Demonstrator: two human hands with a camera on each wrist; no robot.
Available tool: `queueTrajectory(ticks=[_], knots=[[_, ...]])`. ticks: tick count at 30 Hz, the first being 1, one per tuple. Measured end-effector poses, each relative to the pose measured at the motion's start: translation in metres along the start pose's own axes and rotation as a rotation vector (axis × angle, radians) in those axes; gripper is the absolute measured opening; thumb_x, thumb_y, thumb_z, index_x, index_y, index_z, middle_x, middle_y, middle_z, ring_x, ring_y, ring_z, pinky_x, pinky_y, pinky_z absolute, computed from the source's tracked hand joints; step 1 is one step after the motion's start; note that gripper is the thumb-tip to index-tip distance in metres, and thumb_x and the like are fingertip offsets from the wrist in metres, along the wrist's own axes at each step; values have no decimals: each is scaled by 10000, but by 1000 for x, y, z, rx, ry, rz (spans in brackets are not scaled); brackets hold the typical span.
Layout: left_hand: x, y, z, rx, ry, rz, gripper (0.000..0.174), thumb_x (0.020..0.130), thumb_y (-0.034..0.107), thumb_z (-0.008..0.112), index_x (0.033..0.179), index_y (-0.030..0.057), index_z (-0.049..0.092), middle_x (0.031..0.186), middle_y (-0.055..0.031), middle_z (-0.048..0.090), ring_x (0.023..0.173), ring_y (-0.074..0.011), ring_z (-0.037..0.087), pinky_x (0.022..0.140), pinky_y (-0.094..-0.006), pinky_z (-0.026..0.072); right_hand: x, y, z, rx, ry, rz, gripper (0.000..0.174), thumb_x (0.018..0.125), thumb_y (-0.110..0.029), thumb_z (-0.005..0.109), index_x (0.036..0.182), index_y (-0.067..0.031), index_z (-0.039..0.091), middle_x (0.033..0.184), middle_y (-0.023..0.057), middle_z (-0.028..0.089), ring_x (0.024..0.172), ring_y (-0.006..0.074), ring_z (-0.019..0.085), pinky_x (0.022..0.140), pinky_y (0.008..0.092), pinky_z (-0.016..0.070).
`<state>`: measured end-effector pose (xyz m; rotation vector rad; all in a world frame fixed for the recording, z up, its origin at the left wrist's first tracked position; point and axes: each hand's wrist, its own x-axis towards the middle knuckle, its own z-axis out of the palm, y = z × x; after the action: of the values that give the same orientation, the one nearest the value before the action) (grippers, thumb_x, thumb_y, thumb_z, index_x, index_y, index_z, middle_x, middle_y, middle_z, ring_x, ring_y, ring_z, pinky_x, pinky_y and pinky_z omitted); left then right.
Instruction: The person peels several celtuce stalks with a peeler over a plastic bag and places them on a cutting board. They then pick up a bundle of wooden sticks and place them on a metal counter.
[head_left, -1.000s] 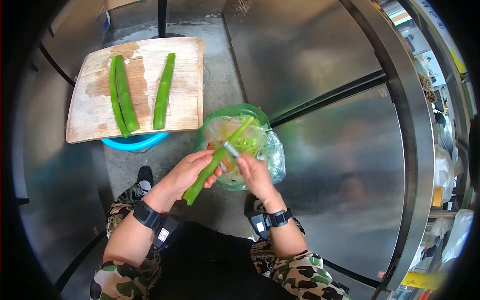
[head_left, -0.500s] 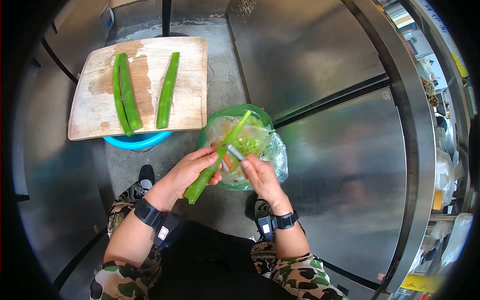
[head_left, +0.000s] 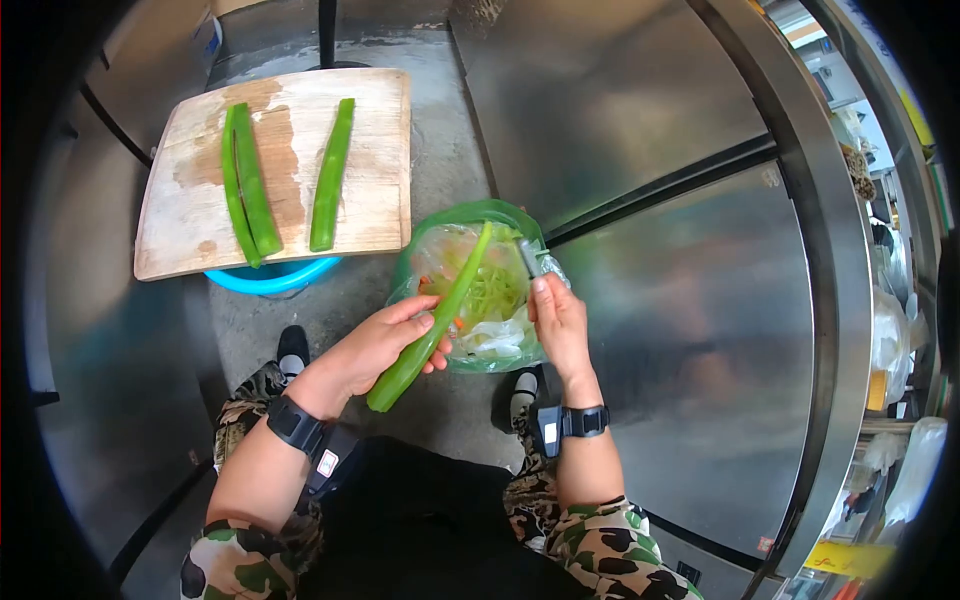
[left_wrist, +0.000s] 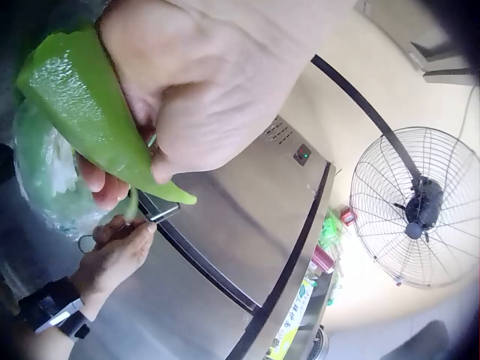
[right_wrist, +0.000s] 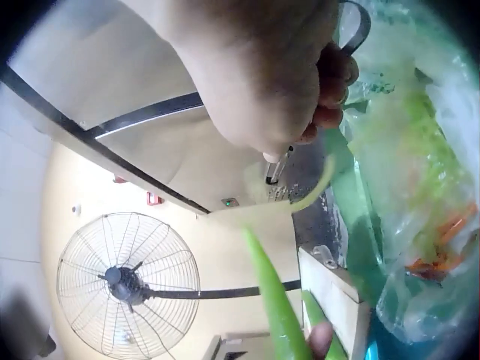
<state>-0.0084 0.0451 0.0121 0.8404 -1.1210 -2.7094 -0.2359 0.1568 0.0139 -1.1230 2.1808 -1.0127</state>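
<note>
A long, tapering green celtuce stem (head_left: 425, 335) lies in my left hand (head_left: 380, 345), gripped around its middle with the thick end toward me. Its thin tip points away over a plastic-lined green bag (head_left: 465, 212). My right hand (head_left: 562, 325) holds a metal peeler (head_left: 528, 258) by its handle, to the right of the stem and apart from it. In the right wrist view, a curved pale green strip of peel (right_wrist: 319, 187) shows near the peeler's end. Pale green peelings (head_left: 490, 290) and some orange scraps (right_wrist: 442, 240) lie in the bag.
A wooden cutting board (head_left: 370, 180) rests over a blue basin (head_left: 265, 284) at the upper left, with three green stems (head_left: 330, 175) on it. Steel cabinet doors (head_left: 690, 330) stand close on the right. A wall fan (left_wrist: 416, 206) shows in the left wrist view.
The peeler was against the stem in both earlier frames; my right hand has since moved right and forward, away from it. My left hand keeps its grip on the stem.
</note>
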Motion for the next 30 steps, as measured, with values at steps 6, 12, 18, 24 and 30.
queueTrajectory(ticks=[6,12,18,24,30], knots=[[11,-3,-4,87,-38,108,380,986,167,480,1331,15,440,957,-62,609,767,-113,585,672,-242,489,-17,-18,15,-36,-363,-200,268,971,-276,523,840,-43,543,617,141,527,546,305,518,538,373,426],[9,-5,2,273,-40,47,405,956,136,520,1337,13,455,947,-63,616,701,-99,582,620,-229,492,1,10,6,-257,-37,-15,268,972,-305,513,872,-62,565,660,168,550,612,340,526,532,421,414],[5,-2,9,193,-39,83,422,942,186,584,1308,5,479,966,-75,616,727,-109,604,642,-237,514,8,19,-12,65,-7,74,347,1005,-319,467,769,-71,519,572,-20,471,502,71,412,474,246,354],[15,-6,-1,118,-23,110,322,975,234,535,1200,4,546,934,-38,594,787,-108,603,699,-243,509,-17,-20,2,224,-523,-10,300,985,-282,513,798,-50,544,616,27,511,574,115,480,545,284,402],[13,-3,-3,286,-50,114,316,988,239,509,1204,13,555,911,-31,596,761,-94,576,706,-238,498,-8,3,13,17,-160,-104,277,976,-284,527,868,-31,556,620,155,476,537,216,455,537,348,415]])
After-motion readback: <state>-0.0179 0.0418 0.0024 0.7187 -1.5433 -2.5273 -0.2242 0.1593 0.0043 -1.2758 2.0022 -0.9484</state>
